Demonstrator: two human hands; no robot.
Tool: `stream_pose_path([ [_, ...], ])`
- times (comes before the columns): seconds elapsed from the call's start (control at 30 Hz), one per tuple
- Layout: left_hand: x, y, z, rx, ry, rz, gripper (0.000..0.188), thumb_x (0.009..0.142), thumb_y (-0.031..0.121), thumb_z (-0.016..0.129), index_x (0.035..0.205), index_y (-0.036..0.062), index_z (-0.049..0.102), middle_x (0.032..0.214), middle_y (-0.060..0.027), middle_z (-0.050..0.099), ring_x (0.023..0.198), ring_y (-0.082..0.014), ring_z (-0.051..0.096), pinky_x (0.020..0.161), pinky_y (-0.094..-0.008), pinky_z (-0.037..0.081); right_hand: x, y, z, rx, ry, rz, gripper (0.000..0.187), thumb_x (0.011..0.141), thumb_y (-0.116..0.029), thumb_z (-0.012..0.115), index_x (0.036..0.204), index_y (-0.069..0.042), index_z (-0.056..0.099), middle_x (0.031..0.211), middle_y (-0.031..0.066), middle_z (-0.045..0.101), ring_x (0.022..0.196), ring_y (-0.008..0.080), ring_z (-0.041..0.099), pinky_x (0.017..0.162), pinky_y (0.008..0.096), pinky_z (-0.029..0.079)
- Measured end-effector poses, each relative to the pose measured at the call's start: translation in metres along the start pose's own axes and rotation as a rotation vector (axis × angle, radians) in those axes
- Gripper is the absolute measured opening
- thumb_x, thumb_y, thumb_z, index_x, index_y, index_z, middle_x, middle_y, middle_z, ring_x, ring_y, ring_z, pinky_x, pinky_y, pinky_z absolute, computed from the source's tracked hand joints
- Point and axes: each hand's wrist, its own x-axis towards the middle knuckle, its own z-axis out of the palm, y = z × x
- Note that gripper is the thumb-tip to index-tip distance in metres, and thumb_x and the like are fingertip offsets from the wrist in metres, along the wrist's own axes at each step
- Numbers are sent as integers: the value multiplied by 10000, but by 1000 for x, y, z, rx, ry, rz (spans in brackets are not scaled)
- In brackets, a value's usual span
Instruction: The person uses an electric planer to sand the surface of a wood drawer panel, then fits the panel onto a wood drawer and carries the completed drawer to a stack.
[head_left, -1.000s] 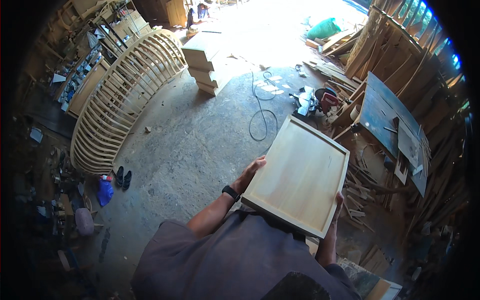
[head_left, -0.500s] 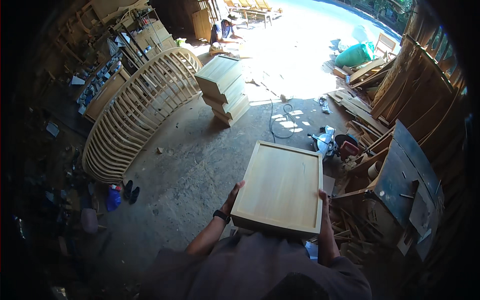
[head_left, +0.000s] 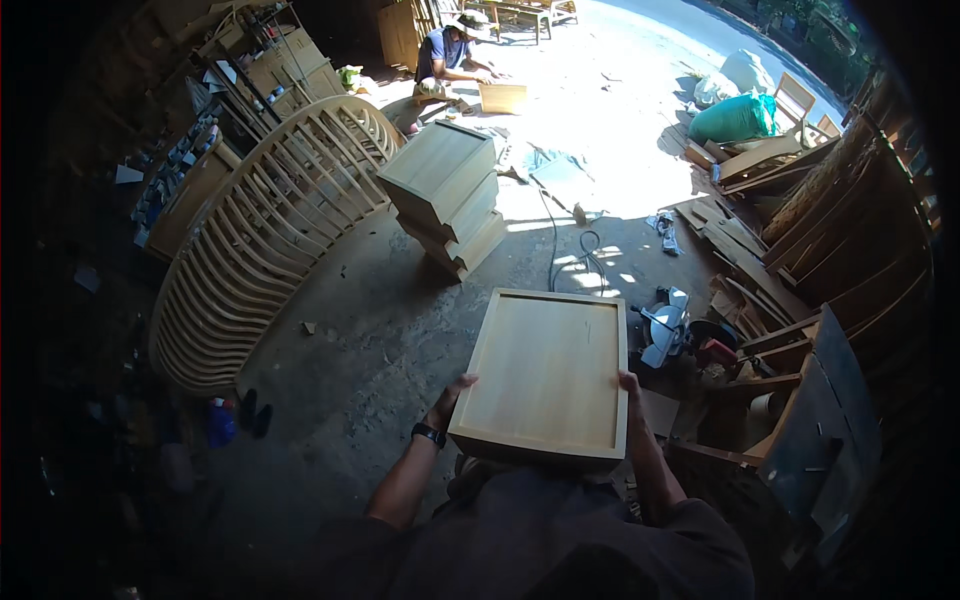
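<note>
Between my two hands I carry a pale wooden drawer [head_left: 540, 375], its recessed panel facing up inside a raised rim. My left hand [head_left: 447, 402], with a dark watch on the wrist, grips the left side, thumb on the rim. On the opposite side my right hand [head_left: 632, 398] grips it the same way. Both hands' other fingers are mostly hidden by the sides. Ahead and slightly left, a stack of similar pale wooden drawers [head_left: 440, 175] stands on the floor, its pieces offset from one another.
A long curved slatted wooden frame [head_left: 260, 240] lies left of the stack. At right are a mitre saw [head_left: 664, 325], a dark-topped workbench [head_left: 825, 420] and scrap boards [head_left: 745, 255]. A cable [head_left: 553, 250] crosses the floor. Farther off, a person [head_left: 450, 60] crouches by a board [head_left: 503, 98].
The view has shifted forward: the stack, the saw and the crouching person appear lower and mostly larger. Both hands keep their hold on the drawer, which sits slightly further left in the picture.
</note>
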Motion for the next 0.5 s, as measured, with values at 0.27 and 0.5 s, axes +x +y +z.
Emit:
stream_pose_path([
  [0.27, 163, 110, -121, 383, -9, -232, 552, 977, 339, 576, 1359, -57, 527, 1157, -154, 676, 1076, -223, 670, 908, -363, 544, 151, 12, 64, -186, 192, -170, 886, 814, -422, 698, 1481, -48, 250, 1180, 113, 547, 1059, 212, 580, 919, 377, 507],
  [0.5, 289, 95, -240, 932, 317, -45, 456, 1015, 365, 543, 1264, -9, 622, 1058, -118, 717, 986, -218, 678, 855, -371, 521, 288, 73, 54, -181, 235, -103, 985, 785, -439, 716, 1528, -76, 181, 1351, 121, 511, 1260, 267, 509, 1055, 438, 435],
])
